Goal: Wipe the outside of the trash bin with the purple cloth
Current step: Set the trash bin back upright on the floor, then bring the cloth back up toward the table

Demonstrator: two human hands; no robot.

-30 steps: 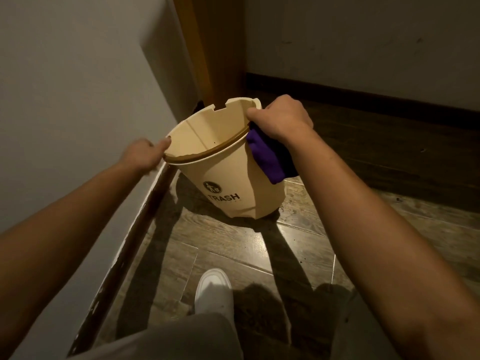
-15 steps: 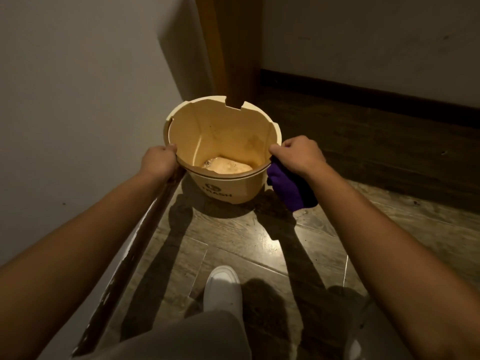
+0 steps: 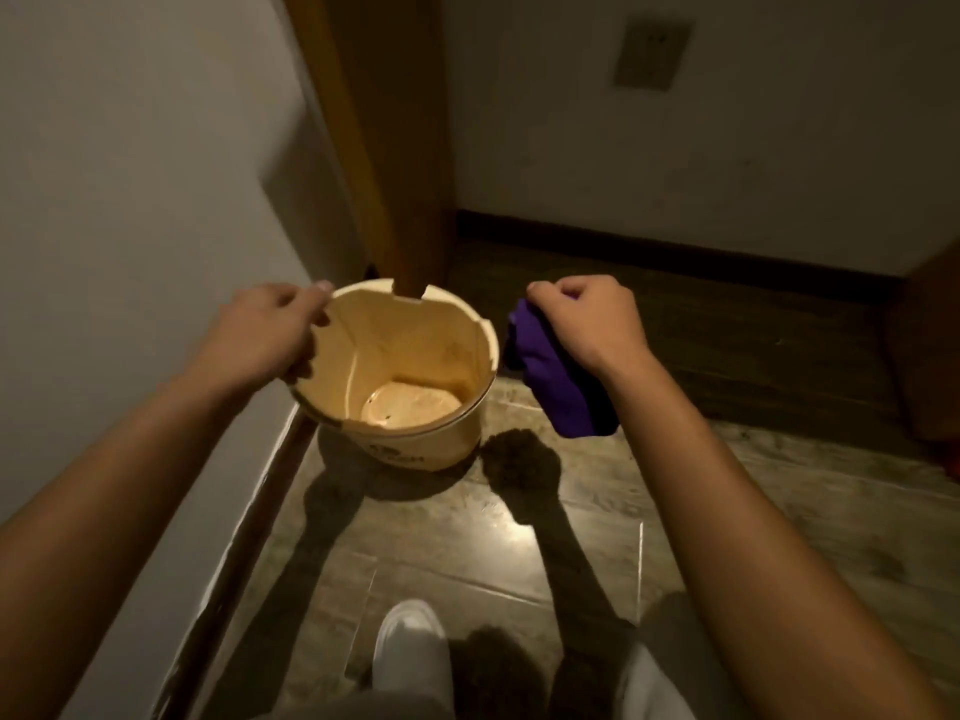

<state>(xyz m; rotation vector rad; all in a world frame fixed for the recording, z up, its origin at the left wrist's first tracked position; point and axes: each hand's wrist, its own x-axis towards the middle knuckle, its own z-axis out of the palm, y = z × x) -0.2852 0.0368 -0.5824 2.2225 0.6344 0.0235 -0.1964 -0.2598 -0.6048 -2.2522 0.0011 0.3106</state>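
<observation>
Bin [image 3: 415,444] stands upright on the floor [image 3: 519,553], tight against the wall [image 3: 130,200] at our 9 o'clock. Our left hand [image 3: 265,332] has its fingers curled over the bin's rim at its 9–10 o'clock. Our right hand [image 3: 587,319] is a closed fist around the cloth [image 3: 550,376] (purple, bunched, hanging below the fist), just off the bin's 3 o'clock, not touching it. White shoe [image 3: 410,652] at 6 o'clock.
</observation>
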